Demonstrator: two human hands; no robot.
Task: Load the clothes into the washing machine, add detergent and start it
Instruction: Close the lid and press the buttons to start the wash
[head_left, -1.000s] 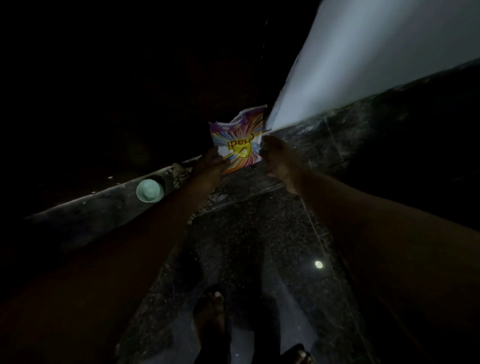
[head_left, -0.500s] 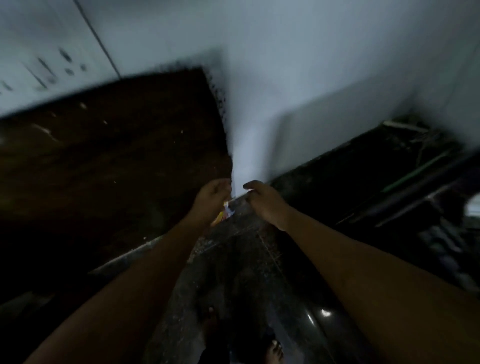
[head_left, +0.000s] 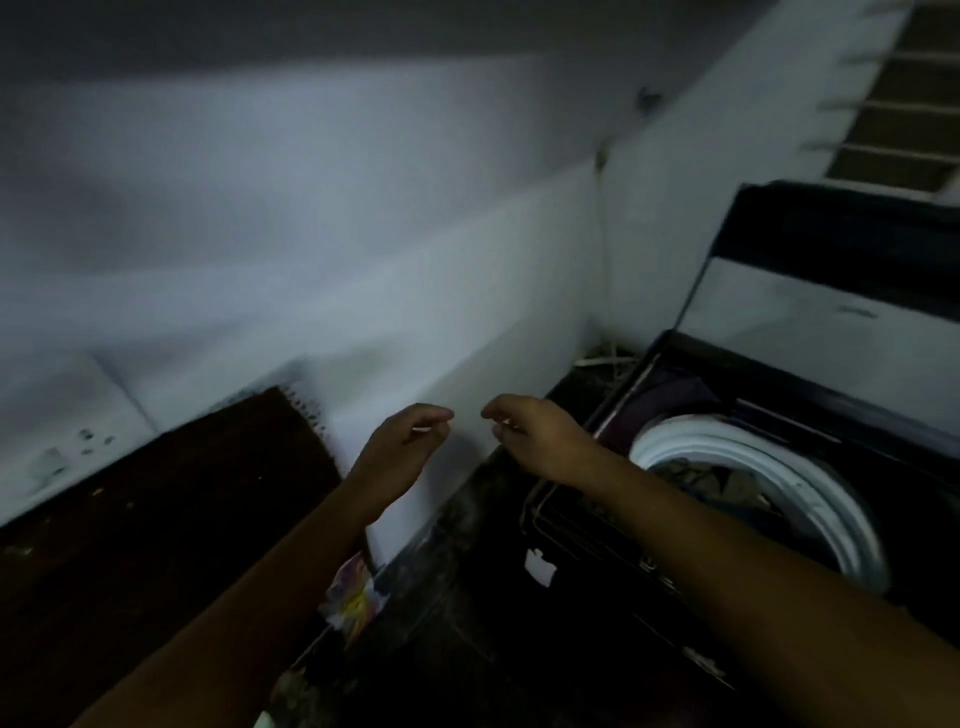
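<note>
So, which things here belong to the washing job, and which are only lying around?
For the job:
washing machine, lid up
clothes in the drum
detergent packet, below the left hand

Lying about:
brown board
cable in the corner

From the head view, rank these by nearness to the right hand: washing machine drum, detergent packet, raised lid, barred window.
1. Washing machine drum, just right of the right hand.
2. Detergent packet, lower left, under the left forearm.
3. Raised lid, upper right.
4. Barred window, top right corner.
</note>
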